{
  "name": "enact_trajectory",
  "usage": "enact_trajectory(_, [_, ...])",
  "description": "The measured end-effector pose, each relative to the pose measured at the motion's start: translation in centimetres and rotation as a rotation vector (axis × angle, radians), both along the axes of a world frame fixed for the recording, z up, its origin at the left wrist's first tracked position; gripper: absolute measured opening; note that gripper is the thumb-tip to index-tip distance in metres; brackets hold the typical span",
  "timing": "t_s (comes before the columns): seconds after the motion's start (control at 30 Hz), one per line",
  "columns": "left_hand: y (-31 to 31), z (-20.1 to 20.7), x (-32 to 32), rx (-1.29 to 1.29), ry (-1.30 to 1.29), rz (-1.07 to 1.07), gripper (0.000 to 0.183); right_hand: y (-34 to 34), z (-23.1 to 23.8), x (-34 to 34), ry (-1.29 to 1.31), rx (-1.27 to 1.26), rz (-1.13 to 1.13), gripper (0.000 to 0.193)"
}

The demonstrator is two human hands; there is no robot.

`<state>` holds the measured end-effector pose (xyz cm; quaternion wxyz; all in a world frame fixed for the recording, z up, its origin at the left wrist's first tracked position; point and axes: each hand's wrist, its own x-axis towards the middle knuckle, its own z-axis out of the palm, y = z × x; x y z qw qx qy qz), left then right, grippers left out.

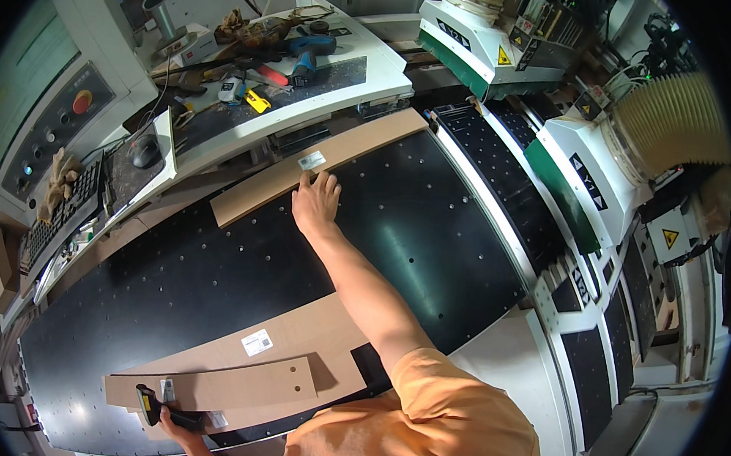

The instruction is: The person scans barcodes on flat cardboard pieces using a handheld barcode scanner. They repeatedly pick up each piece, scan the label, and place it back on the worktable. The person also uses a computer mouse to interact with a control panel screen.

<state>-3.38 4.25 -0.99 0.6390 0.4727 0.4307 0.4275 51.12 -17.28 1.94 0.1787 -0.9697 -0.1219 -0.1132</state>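
Observation:
My right hand [316, 203] reaches across the black work table to a long, narrow brown board [363, 146] at its far edge. The bent fingers are on the board's near edge, just below a white label [311, 161]; their undersides are hidden. At lower left, my left hand [174, 426] is closed around a black and yellow handheld barcode scanner [150, 404]. Its head is over the left end of a curved-looking board [244, 385] with two holes, beside a small label. That board lies on a wider brown panel [308, 321] bearing a white label [257, 342].
White machine heads [589, 180] with green brush skirts and a ribbed hose [674, 122] stand at right. A side bench holds a blue power tool [305, 59], a yellow cutter [257, 102] and other tools. At left are a keyboard [66, 207], mouse [144, 151] and control panel [59, 122].

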Motion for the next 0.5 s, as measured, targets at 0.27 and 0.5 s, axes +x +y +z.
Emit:
enact_trajectory(0.27, [-0.2,0.2,0.0,-0.016,-0.016,0.019,0.037,2.9,-2.2,4.5,-0.029,0.152,-0.056,0.061])
enact_trajectory(0.5, [0.8,-0.4,-0.6,-0.115,0.002,0.0,0.036,-0.4,-3.0,7.4,-0.078,0.293,-0.048,0.064])
